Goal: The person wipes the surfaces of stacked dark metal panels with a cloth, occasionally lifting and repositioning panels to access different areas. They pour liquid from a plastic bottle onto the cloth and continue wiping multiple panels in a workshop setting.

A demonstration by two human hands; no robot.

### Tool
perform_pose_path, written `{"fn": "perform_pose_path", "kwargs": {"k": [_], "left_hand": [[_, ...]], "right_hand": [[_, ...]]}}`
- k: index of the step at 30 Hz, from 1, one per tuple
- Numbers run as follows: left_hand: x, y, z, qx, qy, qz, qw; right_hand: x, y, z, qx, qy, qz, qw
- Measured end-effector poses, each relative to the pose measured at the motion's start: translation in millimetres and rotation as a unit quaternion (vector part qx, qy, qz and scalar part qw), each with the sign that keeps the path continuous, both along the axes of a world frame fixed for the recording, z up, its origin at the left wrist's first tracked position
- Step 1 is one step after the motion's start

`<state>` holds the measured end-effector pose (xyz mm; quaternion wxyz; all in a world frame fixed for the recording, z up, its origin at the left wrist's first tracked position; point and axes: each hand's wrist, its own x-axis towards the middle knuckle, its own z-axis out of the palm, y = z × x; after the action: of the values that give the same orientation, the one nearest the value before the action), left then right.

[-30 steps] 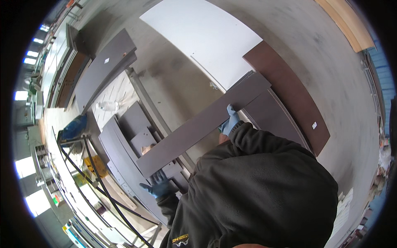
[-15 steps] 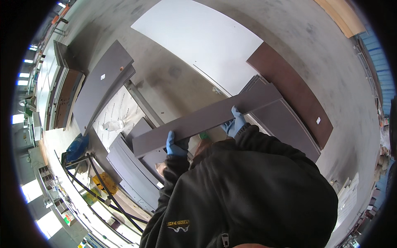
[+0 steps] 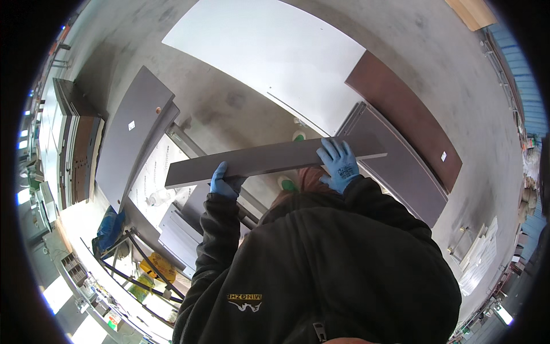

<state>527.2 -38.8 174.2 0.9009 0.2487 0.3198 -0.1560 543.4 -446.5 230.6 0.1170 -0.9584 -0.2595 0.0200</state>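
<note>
A long, narrow dark-grey board [image 3: 269, 159] is held crosswise in front of me, its left end lower than its right. My left hand [image 3: 225, 181], in a blue glove, grips its near edge toward the left end, thumb on the upper face. Toward the right end, my blue-gloved right hand [image 3: 340, 165] holds it with fingers laid over the face and the thumb by the near edge. Beyond that end lies a stack of grey panels [image 3: 404, 172], partly covered by the board.
A large white panel [image 3: 275, 51] lies ahead, with a brown panel [image 3: 407, 109] at its right. Grey panels [image 3: 132, 126] rest at left near a clear plastic bottle [image 3: 160, 196]. A dark-framed cart [image 3: 143, 258] stands at lower left, and stacked panels [image 3: 74, 143] behind it.
The board has turned toward level, its right end coming down and nearer. My right hand has moved from its near edge onto its face; my left hand has shifted left and up.
</note>
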Motion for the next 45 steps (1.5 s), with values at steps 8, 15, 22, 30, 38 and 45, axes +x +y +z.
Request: {"fn": "perform_pose_path", "kwargs": {"k": [8, 15, 22, 30, 38, 45], "left_hand": [[142.0, 7.2, 2.9, 0.040, 0.014, -0.043, 0.998], [249.9, 0.9, -10.6, 0.119, 0.043, 0.036, 0.991], [176.7, 13.9, -71.3, 0.066, 0.202, 0.007, 0.977], [45.3, 62.2, -158.2, -0.062, 0.207, -0.035, 0.976], [-11.0, 82.3, -199.1, -0.079, 0.109, -0.065, 0.989], [39.5, 54.5, -166.2, 0.085, 0.352, -0.006, 0.932]], "right_hand": [[131.1, 12.4, -71.0, 0.057, 0.037, -0.004, 0.998], [253.3, 33.7, -88.8, 0.120, 0.193, -0.121, 0.966], [334.4, 56.3, -182.2, 0.075, 0.238, -0.246, 0.937], [413.3, 105.6, -255.6, 0.084, 0.267, -0.376, 0.884], [475.7, 156.6, -314.2, 0.158, 0.287, -0.342, 0.881], [510.4, 185.1, -315.2, 0.135, 0.363, -0.323, 0.863]]}}
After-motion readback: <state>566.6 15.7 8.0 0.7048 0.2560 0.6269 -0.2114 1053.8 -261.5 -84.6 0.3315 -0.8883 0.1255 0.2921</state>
